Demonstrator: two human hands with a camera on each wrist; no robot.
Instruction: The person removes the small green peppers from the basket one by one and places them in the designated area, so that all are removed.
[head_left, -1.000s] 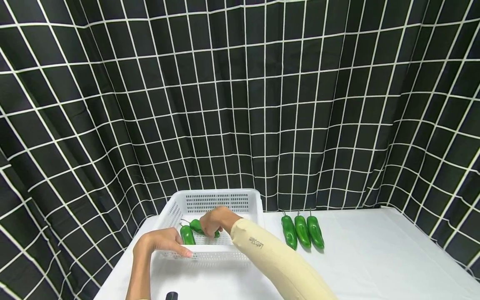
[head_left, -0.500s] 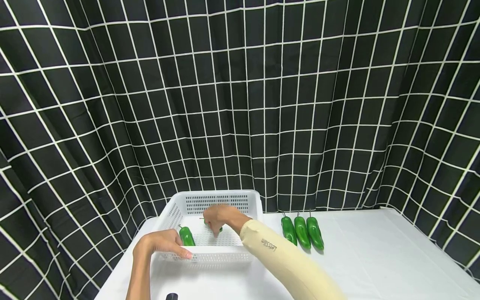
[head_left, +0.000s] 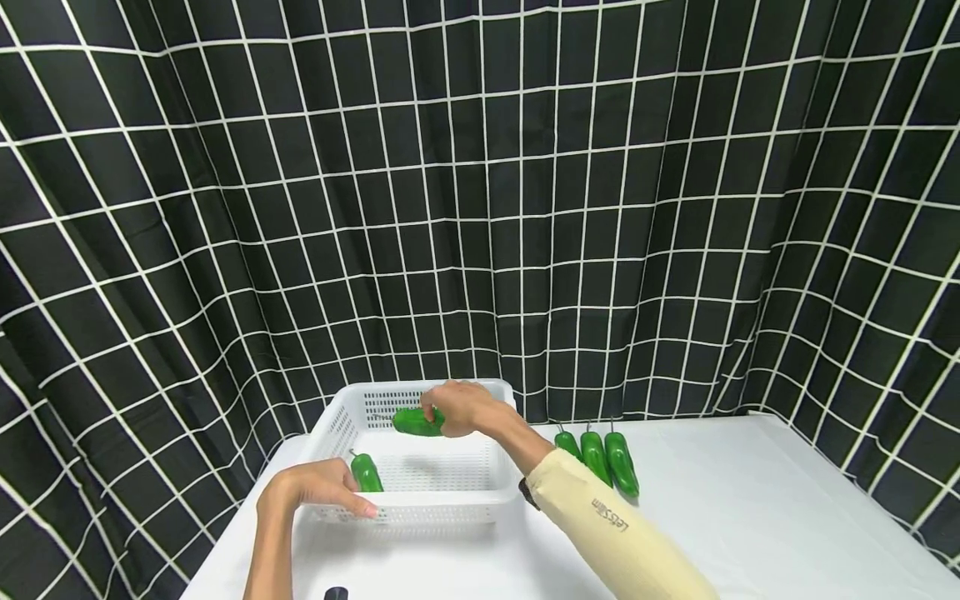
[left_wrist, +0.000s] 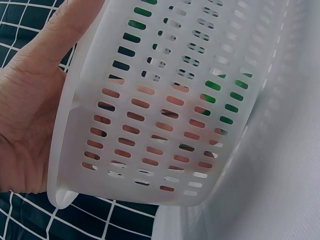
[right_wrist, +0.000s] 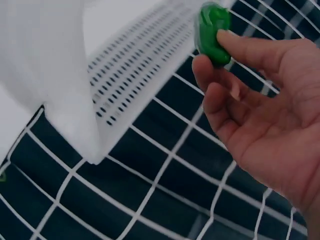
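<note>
My right hand (head_left: 467,408) holds a green chili pepper (head_left: 415,422) above the floor of the white plastic basket (head_left: 435,498). In the right wrist view, thumb and fingertips pinch that pepper (right_wrist: 212,32) by one end. My left hand (head_left: 318,486) grips the basket's rim at the near left corner. Through the slots of the basket wall (left_wrist: 145,117), the left wrist view shows its fingers on the inner side. A second green pepper (head_left: 366,472) lies inside the basket beside the left hand, its lower end hidden by the near rim.
Three green peppers (head_left: 594,457) lie side by side on the white table (head_left: 735,508), right of the basket; the right forearm partly covers them. A black object (head_left: 336,593) shows at the bottom edge. Behind hangs a black curtain (head_left: 517,208) with white grid lines.
My right hand has closed round the pepper on the basket floor and lifted it, moving up and slightly right. The left hand stays on the rim.
</note>
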